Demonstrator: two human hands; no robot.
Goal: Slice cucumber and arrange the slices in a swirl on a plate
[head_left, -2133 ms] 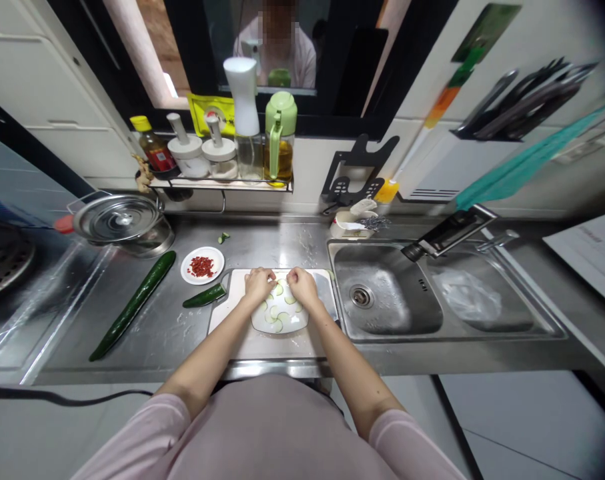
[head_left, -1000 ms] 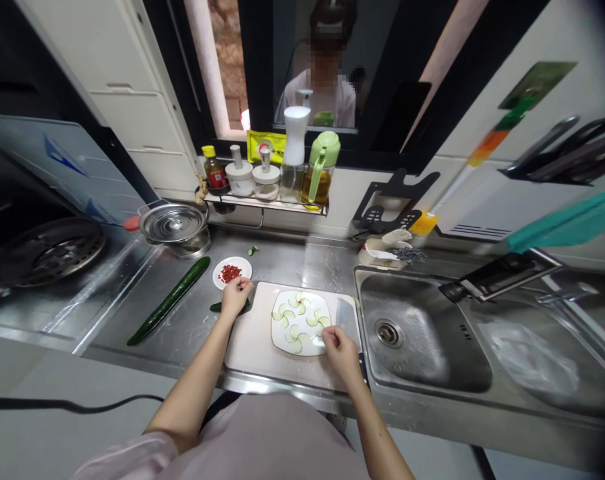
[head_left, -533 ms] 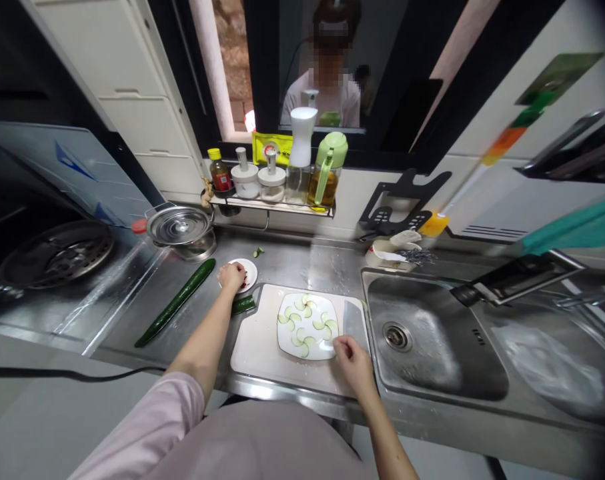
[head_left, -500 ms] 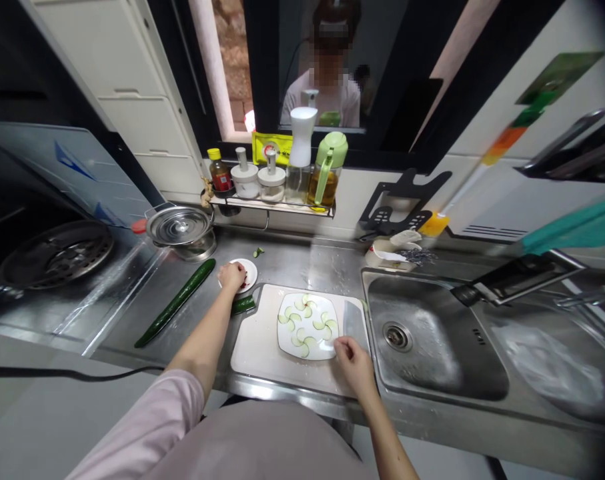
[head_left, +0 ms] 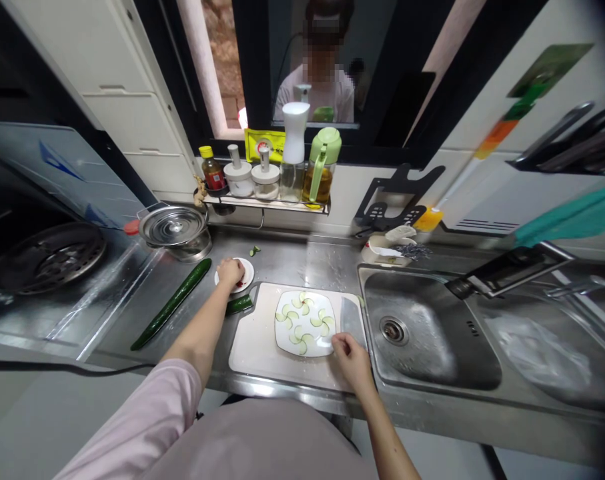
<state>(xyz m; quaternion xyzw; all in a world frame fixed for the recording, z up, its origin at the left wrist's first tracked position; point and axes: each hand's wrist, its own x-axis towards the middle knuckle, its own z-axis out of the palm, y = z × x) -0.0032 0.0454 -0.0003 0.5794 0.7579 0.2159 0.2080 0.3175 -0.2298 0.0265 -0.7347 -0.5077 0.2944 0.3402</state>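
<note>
Saucer (head_left: 249, 270) sits below left hand (head_left: 229, 272), fingers unclear; right hand (head_left: 353, 360) curls fingers beside plate (head_left: 284, 337).

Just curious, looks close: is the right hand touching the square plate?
Cannot tell: the head view shows the right hand at the edge of the square plate, contact unclear.

I note the surface (head_left: 282, 259) and sink (head_left: 435, 327) as smooth metal, glossy where light strikes. My square plate (head_left: 284, 339) looks smooth and glossy; the cutting board (head_left: 256, 341), matt and plastic-like. Whole cucumber (head_left: 172, 305): shiny skin; my sleeve (head_left: 155, 397): matt cloth.
</note>
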